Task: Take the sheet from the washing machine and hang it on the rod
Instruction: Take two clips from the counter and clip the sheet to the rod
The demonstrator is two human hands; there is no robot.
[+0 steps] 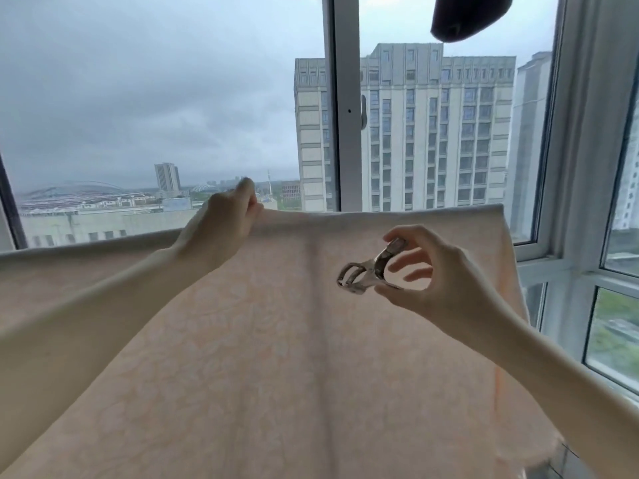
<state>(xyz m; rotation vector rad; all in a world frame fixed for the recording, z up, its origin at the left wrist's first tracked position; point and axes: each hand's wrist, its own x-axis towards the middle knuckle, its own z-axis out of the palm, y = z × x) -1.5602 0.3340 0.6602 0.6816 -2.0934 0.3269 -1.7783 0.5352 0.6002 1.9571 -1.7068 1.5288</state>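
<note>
Window-side peach sheet [276, 340], top edge in left hand's [221, 226] pinch, metal clip [366, 271] in right hand's [435, 274] fingers.

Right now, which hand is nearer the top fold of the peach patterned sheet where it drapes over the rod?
Left. The left hand pinches the peach patterned sheet right at its top fold. The right hand is lower, in front of the sheet, holding a metal clothes clip.

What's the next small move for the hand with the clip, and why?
Probably carry the metal clip up to the sheet's top fold and clamp it there. The sheet already drapes over the line, the left hand pinches the fold, and the right hand holds the clip short of the fabric.
</note>
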